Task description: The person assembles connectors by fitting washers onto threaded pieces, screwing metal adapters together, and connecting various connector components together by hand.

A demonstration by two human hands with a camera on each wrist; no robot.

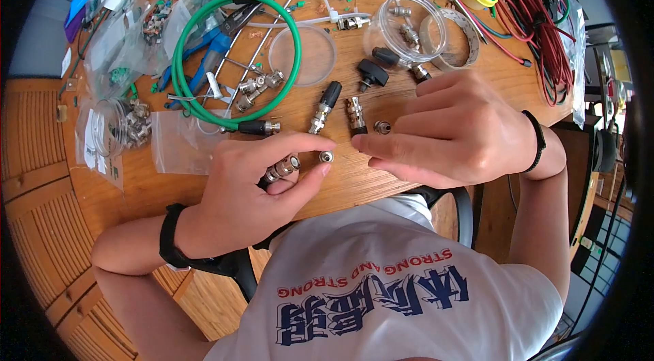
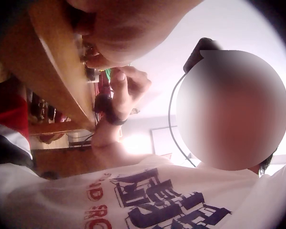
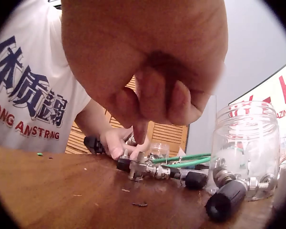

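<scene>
Within left hand (image 1: 248, 174), metal piece (image 1: 326, 156); right hand (image 1: 455, 131) near.

From above, the head view looks forward and steeply down over the shirt (image 1: 381, 245) and table (image 1: 340, 184). The left wrist view, tipped sideways, looks up from near the table edge, past the close left hand (image 2: 133, 31) to the shirt and right hand (image 2: 128, 90). The right wrist view skims the tabletop leftward under the right hand. We see the shirt in all three; head and right wrist share the clear jar (image 1: 409, 27).
</scene>
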